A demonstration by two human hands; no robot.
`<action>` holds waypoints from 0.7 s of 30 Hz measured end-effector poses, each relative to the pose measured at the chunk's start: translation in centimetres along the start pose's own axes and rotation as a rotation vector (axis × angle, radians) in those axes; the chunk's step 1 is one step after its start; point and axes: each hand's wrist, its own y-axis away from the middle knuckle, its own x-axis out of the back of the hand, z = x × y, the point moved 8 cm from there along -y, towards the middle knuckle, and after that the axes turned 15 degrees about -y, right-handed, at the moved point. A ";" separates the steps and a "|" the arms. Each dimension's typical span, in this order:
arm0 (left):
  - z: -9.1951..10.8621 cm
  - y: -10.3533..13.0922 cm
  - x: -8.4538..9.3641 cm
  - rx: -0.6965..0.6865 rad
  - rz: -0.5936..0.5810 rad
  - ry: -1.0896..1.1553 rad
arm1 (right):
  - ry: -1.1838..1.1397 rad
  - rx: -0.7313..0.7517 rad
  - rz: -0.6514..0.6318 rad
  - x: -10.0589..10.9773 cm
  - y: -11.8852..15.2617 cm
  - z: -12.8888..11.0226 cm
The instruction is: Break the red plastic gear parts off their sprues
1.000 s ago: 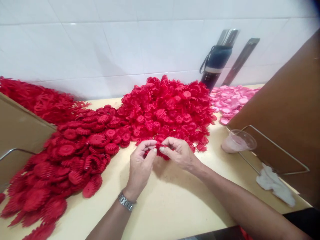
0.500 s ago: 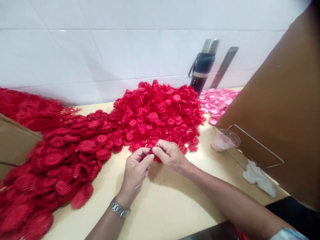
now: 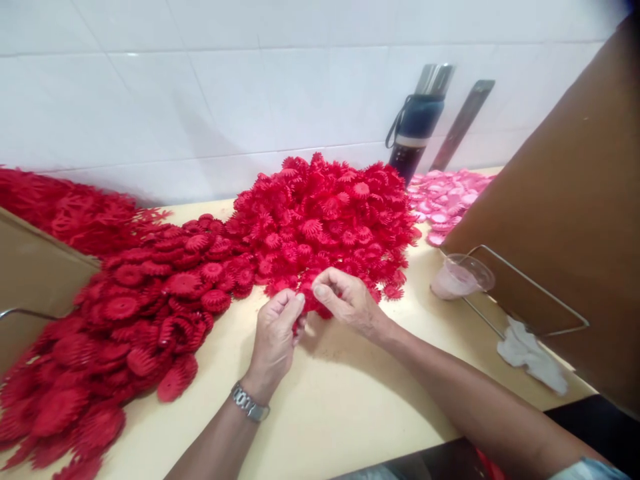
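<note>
- Left hand (image 3: 275, 330) and right hand (image 3: 353, 305): their thumb tips now stand slightly farther apart than half a second earlier, the left thumb raised more steeply.
- Left hand, state: thumb and fingers pinch a small red piece (image 3: 309, 302), largely covered by the fingertips.
- Right hand, state: thumb and index finger drawn together at the same piece, the other fingers curled; whether they grip it cannot be told.
- Red piece: between the two hands, above the pale tabletop (image 3: 325, 413).
- Directly beyond the hands: a tall mound of frilled red pieces (image 3: 325, 220).
- Left of the hands: a heap of red notched discs (image 3: 150, 287), adjoining the mound.
- Beyond and right of the hands: a dark blue bottle (image 3: 419, 127) and pink pieces (image 3: 453, 193).
- Right of the right hand: a clear cup (image 3: 457, 280), tilted, well apart.
</note>
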 end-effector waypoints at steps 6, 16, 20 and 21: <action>0.4 -0.2 0.0 -0.067 0.001 -0.025 | -0.072 0.028 -0.085 -0.8 0.2 -0.5; 0.8 0.1 -0.4 -0.130 -0.079 0.032 | -0.147 0.011 -0.044 -0.3 0.1 0.1; 0.8 -0.3 0.0 -0.147 -0.033 0.015 | -0.144 0.023 -0.077 -0.6 0.1 -0.1; 0.7 -0.3 0.0 -0.141 -0.032 0.012 | -0.137 0.031 -0.080 -0.6 0.1 -0.2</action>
